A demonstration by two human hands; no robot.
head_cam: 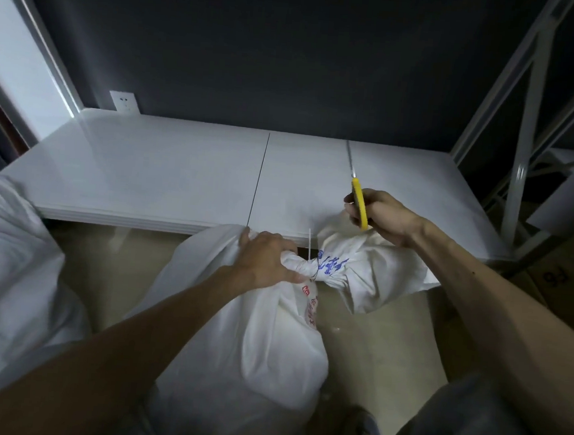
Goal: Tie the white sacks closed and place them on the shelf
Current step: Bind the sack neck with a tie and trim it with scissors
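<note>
A white sack (261, 345) with red and blue print stands on the floor in front of the white shelf (165, 177). Its neck is bunched and bound by a white zip tie (309, 250) whose tail sticks up. My left hand (265, 257) grips the sack's neck just left of the tie. The sack's loose top (377, 269) flares out to the right of the tie. My right hand (378, 214) holds yellow-handled scissors (359, 199) above that loose top, with the blades pointing away over the shelf board.
Another white sack (3, 263) bulks at the left, beside the shelf's front edge. White metal shelf uprights (525, 133) rise at the right, with cardboard boxes (559, 273) behind them. A wall socket (124, 101) sits on the dark back wall. My knee (468, 424) is at lower right.
</note>
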